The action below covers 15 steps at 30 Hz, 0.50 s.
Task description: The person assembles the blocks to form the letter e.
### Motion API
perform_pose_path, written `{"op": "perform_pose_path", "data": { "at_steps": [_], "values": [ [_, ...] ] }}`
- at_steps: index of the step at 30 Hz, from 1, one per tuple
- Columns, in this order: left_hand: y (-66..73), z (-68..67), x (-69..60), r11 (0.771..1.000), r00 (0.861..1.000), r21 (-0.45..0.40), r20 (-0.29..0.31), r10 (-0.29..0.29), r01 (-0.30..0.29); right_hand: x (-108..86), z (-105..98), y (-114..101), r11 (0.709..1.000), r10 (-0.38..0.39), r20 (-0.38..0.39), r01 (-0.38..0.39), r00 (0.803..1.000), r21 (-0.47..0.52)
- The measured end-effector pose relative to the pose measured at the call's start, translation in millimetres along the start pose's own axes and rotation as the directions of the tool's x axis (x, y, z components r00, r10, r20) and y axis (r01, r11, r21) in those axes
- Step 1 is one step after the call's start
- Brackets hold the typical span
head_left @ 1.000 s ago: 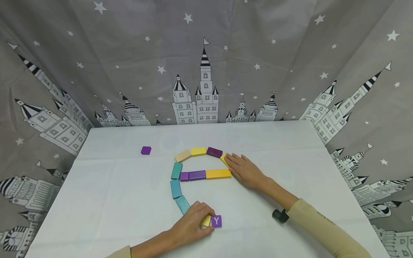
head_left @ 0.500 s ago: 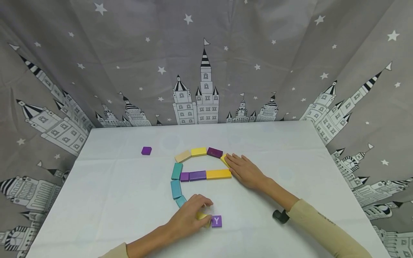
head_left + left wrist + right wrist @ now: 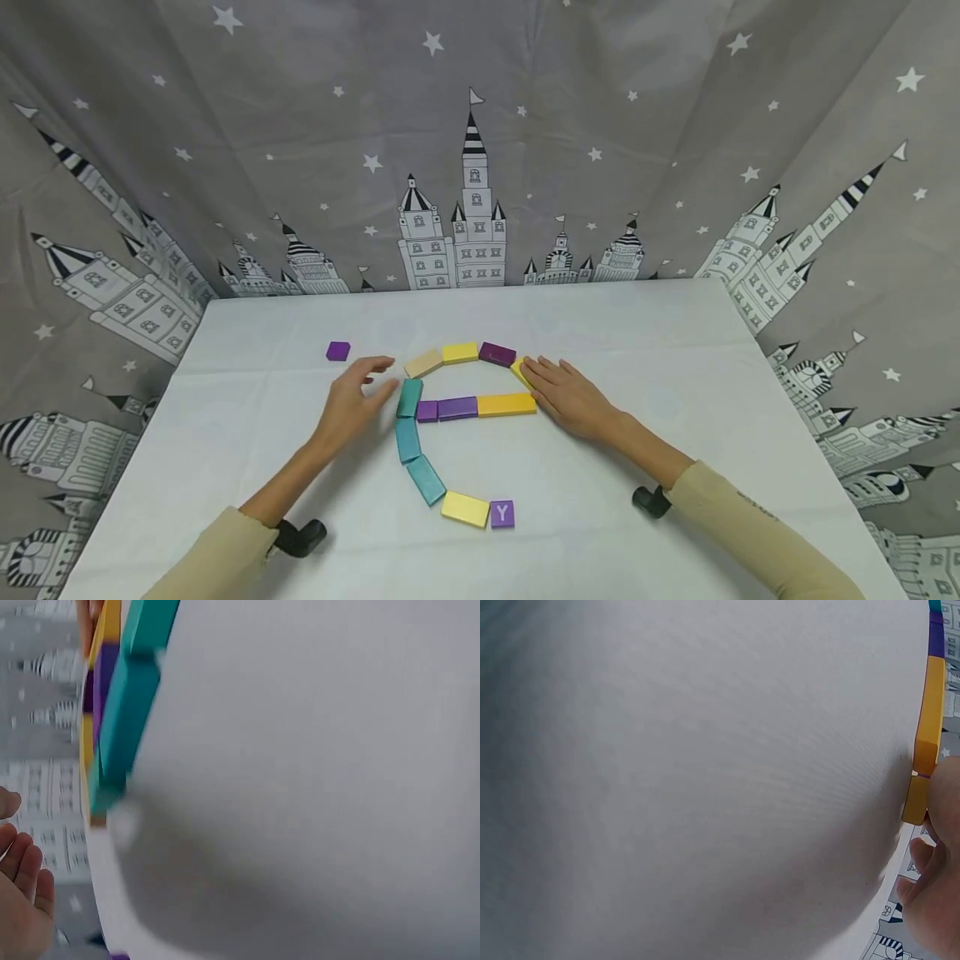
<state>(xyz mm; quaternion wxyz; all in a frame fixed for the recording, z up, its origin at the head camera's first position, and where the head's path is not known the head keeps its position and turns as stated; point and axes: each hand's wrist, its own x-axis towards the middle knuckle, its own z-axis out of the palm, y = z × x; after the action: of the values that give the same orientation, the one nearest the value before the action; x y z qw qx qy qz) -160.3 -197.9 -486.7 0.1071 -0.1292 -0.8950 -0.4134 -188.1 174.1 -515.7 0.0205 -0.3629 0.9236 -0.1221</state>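
Observation:
Coloured rectangular blocks form an "e"-like curve on a white tabletop. My left hand (image 3: pixel 351 408) holds nothing, its thumb and fingers apart, just left of an upper teal block (image 3: pixel 409 398). In the left wrist view its fingers are bent and clear of the teal blocks (image 3: pixel 131 712). A lone purple block (image 3: pixel 338 351) lies beyond that hand. My right hand (image 3: pixel 573 404) lies with extended fingers at the curve's right end. Its fingertips touch a yellow block (image 3: pixel 519 371), partly covered, beside the long orange-yellow bar (image 3: pixel 507 405).
At the curve's lower end a pale yellow block (image 3: pixel 465 509) lies beside a purple block marked "Y" (image 3: pixel 502 514). Tan, yellow and maroon blocks (image 3: pixel 497 353) make the top arc. Behind the table (image 3: pixel 637 333) hangs a grey curtain (image 3: pixel 660 150) with printed castles.
My left hand has let go of the pale yellow block beside the "Y" block and moved up and left, past the curve's left side. The right hand has stayed in place.

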Motion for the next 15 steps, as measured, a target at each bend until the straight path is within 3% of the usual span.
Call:
{"op": "perform_pose_path", "data": {
  "at_steps": [4, 6, 11, 15],
  "values": [
    [-32.4, -19.4, 13.6, 0.997, 0.997, 0.046, -0.048, -0.058, 0.06, 0.1, 1.2, 1.4, 1.0, -0.005, -0.002, 0.005, 1.0, -0.002],
    [-45.8, -28.4, 18.4, 0.996, 0.996, 0.065, -0.062, -0.059, 0.063, 0.5, 1.6, 1.6, 1.0, -0.007, -0.001, 0.007, 1.0, -0.006],
    [-69.1, -47.8, 26.9, 0.985, 0.994, 0.131, 0.001, -0.11, 0.109, 0.4, 0.9, 1.1, 1.0, -0.013, -0.009, 0.013, 1.0, -0.004],
    [-84.2, -55.2, 31.2, 0.973, 0.987, 0.191, 0.061, -0.146, 0.132, -0.4, 0.7, 1.1, 1.0, -0.02, -0.018, 0.02, 1.0, -0.005]
  ]
}}
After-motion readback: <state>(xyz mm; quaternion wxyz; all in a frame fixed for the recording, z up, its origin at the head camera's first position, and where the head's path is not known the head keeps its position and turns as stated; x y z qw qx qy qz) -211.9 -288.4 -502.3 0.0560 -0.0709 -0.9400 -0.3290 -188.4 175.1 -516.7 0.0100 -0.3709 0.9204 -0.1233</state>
